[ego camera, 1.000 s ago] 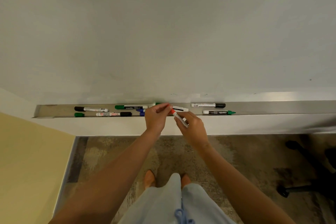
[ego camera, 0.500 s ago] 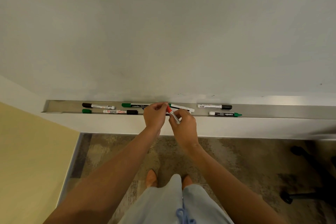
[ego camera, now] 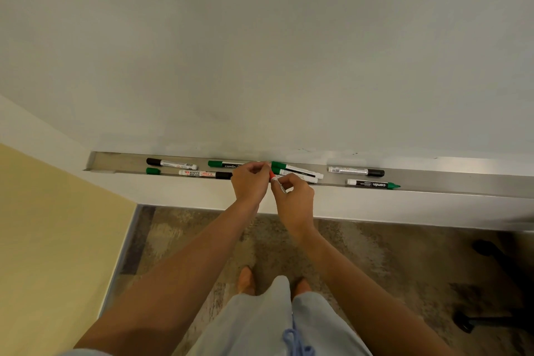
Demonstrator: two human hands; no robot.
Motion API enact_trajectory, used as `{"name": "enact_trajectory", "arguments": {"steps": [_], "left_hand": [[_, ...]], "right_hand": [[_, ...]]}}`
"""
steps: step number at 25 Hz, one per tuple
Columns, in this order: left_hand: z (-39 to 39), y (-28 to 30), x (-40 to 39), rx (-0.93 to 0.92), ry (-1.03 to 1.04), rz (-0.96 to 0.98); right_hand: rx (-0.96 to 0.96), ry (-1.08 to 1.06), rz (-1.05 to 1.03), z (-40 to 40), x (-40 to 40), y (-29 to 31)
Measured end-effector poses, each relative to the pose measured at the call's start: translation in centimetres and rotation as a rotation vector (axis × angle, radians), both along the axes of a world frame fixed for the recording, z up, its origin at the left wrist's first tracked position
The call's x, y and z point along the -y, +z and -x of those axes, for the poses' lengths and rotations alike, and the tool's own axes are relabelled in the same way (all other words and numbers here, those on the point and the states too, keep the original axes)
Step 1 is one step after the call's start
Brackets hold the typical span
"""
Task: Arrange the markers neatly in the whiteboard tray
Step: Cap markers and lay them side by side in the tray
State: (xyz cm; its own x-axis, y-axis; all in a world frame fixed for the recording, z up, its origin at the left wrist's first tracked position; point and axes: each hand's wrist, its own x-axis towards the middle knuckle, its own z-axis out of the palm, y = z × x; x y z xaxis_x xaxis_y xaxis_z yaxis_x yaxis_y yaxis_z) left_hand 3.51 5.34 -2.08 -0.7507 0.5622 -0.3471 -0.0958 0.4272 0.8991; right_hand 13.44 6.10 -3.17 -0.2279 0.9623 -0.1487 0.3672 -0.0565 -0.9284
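A long metal whiteboard tray [ego camera: 462, 182] runs under the whiteboard and holds several markers. My right hand [ego camera: 294, 199] grips a red-tipped marker [ego camera: 274, 180] by its barrel just in front of the tray. My left hand [ego camera: 250, 179] pinches the red end of that same marker. Behind the hands lie two green-capped markers [ego camera: 297, 172], side by side and slanted. Left of them lie a green camlin marker [ego camera: 224, 165], a black-capped marker [ego camera: 172, 163], a red-printed marker with a black cap [ego camera: 202, 174] and a loose green cap [ego camera: 153, 171].
At the right of the tray lie a black-capped marker [ego camera: 355, 171] and a green-tipped camlin marker [ego camera: 372, 184]. A yellow wall [ego camera: 57, 240] stands at the left. A dark chair base [ego camera: 491, 312] sits on the floor at the lower right.
Both hands have stayed together at the tray's middle on the red-tipped marker, the left hand closing in on its red end. My view has shifted, so the tray appears further right.
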Motion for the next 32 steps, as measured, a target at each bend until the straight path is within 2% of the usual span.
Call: {"name": "enact_trajectory", "arguments": {"steps": [3,6,8,10,14,20,32], "left_hand": [[-0.1,0.3,-0.6,0.021,-0.031,-0.072],[-1.2,0.3,-0.8,0.029,-0.098,-0.115],[-1.4,-0.3,-0.4,-0.009,-0.127,-0.119],[-0.5,-0.8,0.2,-0.069,-0.075,-0.104],[1.8,-2.0,1.3,-0.126,0.047,-0.051],[1.9,-3.1,1.5,-0.191,-0.03,-0.029],[3.5,-3.5,2.6,-0.214,-0.011,-0.001]], "right_hand": [[0.026,0.137,-0.164,-1.6,-1.0,-0.7],[0.271,0.273,-0.484,-5.1,-4.1,-1.5],[0.474,0.248,-0.676,-8.1,-6.5,-2.2],[0.598,0.159,-0.736,-11.4,-8.7,-2.8],[0.712,0.107,-0.73,-15.0,-10.3,-4.1],[0.623,0.062,-0.702,-15.6,-9.9,-4.2],[0.739,0.3,-0.48,-16.8,-10.8,-2.8]]}}
